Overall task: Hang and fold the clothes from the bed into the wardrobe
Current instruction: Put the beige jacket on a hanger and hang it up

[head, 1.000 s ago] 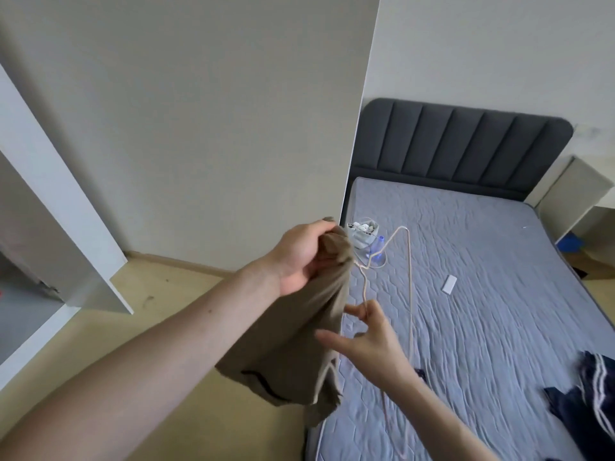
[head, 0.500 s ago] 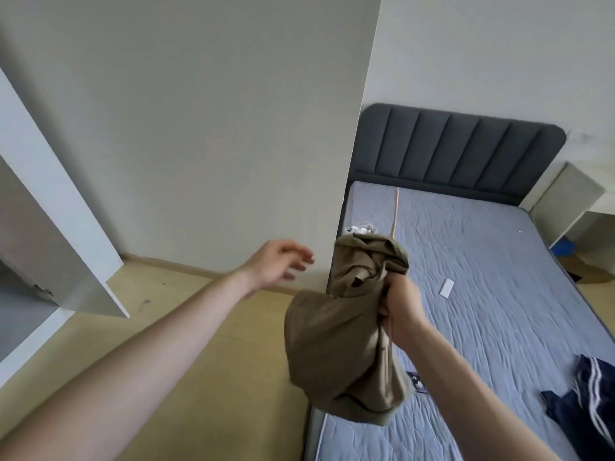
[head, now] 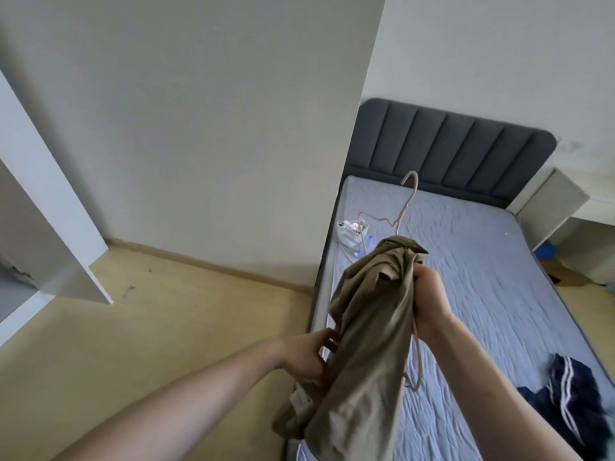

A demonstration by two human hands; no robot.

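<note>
At the far left the wardrobe [head: 50,201] stands open, and nothing I hold has reached it. My left hand [head: 307,352] has its fingers curled into the side of the khaki garment [head: 362,344], tugging the cloth. My right hand [head: 429,304] is closed round the bunched top together with the wire hanger [head: 407,201], whose hook pokes out above. I judge the dressing half done: the garment isn't spread on the hanger yet. A dark striped garment [head: 565,400] waits on the bed [head: 482,261].
</note>
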